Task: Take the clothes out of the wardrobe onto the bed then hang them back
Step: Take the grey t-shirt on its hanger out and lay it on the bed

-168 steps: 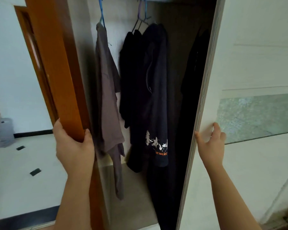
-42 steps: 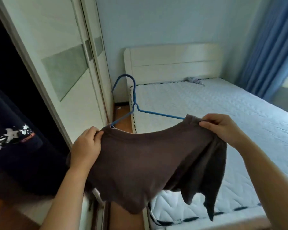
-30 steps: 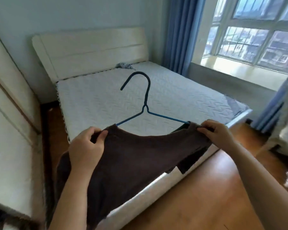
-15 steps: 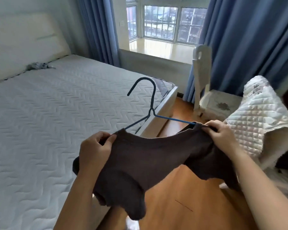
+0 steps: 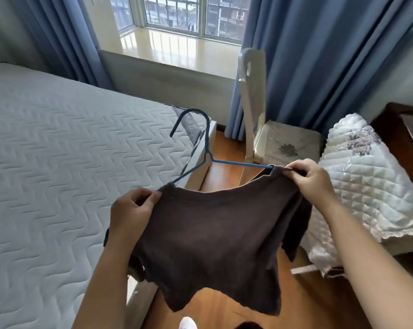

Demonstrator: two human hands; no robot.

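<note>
A dark brown T-shirt (image 5: 212, 238) hangs spread between my hands, still on a blue wire hanger (image 5: 202, 150) whose hook points up and away. My left hand (image 5: 132, 210) grips the shirt's left shoulder, and my right hand (image 5: 310, 176) pinches the right shoulder over the hanger's end. The shirt is in the air beside the bed's foot corner, above the wooden floor. The bed (image 5: 58, 162), with a white quilted mattress, fills the left side. The wardrobe is out of view.
A white chair (image 5: 255, 110) with a cushioned seat stands ahead right by blue curtains (image 5: 319, 55). A white quilted cover (image 5: 367, 181) drapes over furniture at right, next to a dark wooden piece (image 5: 405, 138). A window sill (image 5: 177, 51) lies beyond the bed.
I took the brown shirt on its hanger out of the wardrobe and turned right, from the headboard to the bed's foot and window. Both hands keep the same hold.
</note>
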